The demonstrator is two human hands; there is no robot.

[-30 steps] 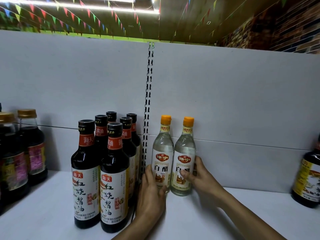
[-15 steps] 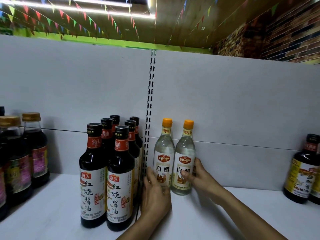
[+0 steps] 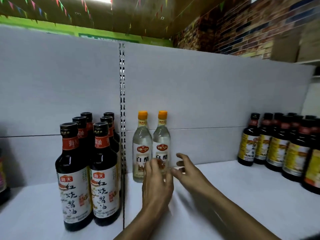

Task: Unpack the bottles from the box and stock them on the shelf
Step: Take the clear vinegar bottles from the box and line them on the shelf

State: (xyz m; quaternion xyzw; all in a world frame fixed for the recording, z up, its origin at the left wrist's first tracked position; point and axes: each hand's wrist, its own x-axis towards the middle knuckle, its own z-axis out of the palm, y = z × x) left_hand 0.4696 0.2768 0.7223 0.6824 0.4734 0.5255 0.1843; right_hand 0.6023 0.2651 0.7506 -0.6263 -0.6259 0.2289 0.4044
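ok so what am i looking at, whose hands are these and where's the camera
No machine here: a person wears a camera on the head, so the picture shows their own bare hands. On the white shelf stand two clear vinegar bottles with orange caps, dark soy sauce bottles to their left and yellow-labelled dark bottles right. The left hand is in front of the vinegar bottles, the right hand beside them, fingers spread. Neither seems to grip anything; blur hides any touch.

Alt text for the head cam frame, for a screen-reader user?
Two clear orange-capped vinegar bottles stand upright side by side on a white shelf, with the left hand and right hand open just in front, holding nothing. Black-capped dark soy-sauce bottles cluster left; yellow-labelled dark bottles stand right.
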